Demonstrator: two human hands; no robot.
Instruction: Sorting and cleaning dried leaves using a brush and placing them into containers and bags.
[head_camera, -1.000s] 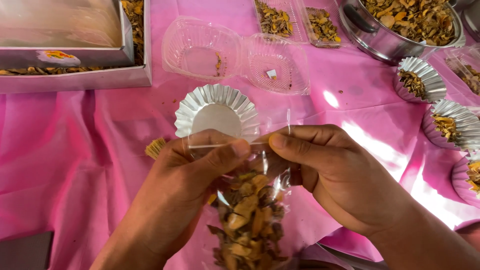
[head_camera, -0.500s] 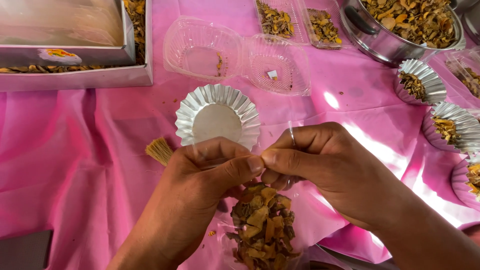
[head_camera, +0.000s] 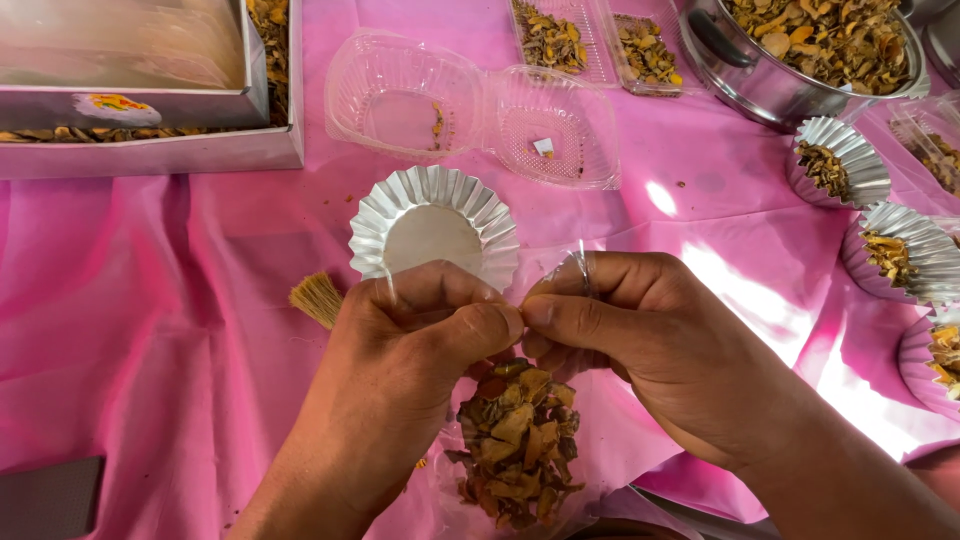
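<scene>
- At 6 o'clock, low centre of the view: clear bag (head_camera: 515, 450) of dried brown chips hangs between both hands, above the pink table (head_camera: 180, 330).
- Left hand (head_camera: 410, 350) pinches the bag mouth, thumb against forefinger; right hand (head_camera: 640, 345) pinches the same edge from 3 o'clock. Both clenched on the film.
- Risk: the film looks thin and slippery; a loosened pinch could drop the bag and scatter chips.
- Risk: the foil cup (head_camera: 433, 228) at 12 o'clock sits just beyond the knuckles; a nudge could tip it.
- Hard to tell: whether the mouth is twisted shut or only gathered; fingers cover it.
- Bag bottom is cut off by the frame edge.
- Brush (head_camera: 318, 298) at 10 o'clock: only bristles show.
</scene>
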